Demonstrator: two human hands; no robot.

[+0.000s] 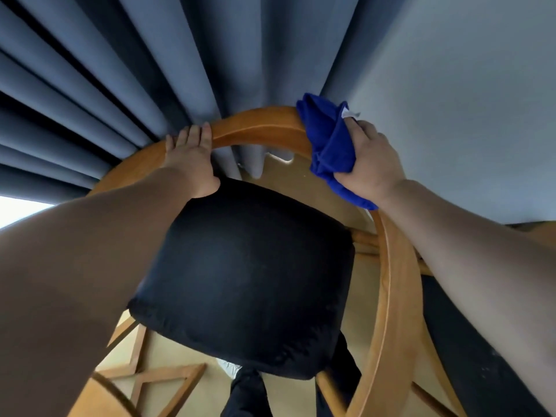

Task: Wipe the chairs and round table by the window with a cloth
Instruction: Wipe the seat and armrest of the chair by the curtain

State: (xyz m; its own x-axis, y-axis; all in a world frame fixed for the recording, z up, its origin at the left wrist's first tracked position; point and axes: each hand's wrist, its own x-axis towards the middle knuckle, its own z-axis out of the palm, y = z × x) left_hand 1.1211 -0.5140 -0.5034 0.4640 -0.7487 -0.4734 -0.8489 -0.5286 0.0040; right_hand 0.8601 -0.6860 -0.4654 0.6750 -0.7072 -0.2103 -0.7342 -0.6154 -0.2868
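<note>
I look straight down on a wooden chair with a curved back rail (258,127) and a black seat cushion (249,281). My left hand (192,158) grips the top of the rail at its left, fingers over the far side and thumb on the near side. My right hand (370,164) holds a bunched blue cloth (328,145) pressed against the rail's right bend. The cloth wraps over the wood there and hides it.
Grey-blue curtains (135,64) hang close behind the chair, touching its back. A plain pale wall (466,100) is at the right. Part of another wooden piece with crossed bars (150,380) shows at lower left. My dark trouser legs (249,392) stand on the tan floor.
</note>
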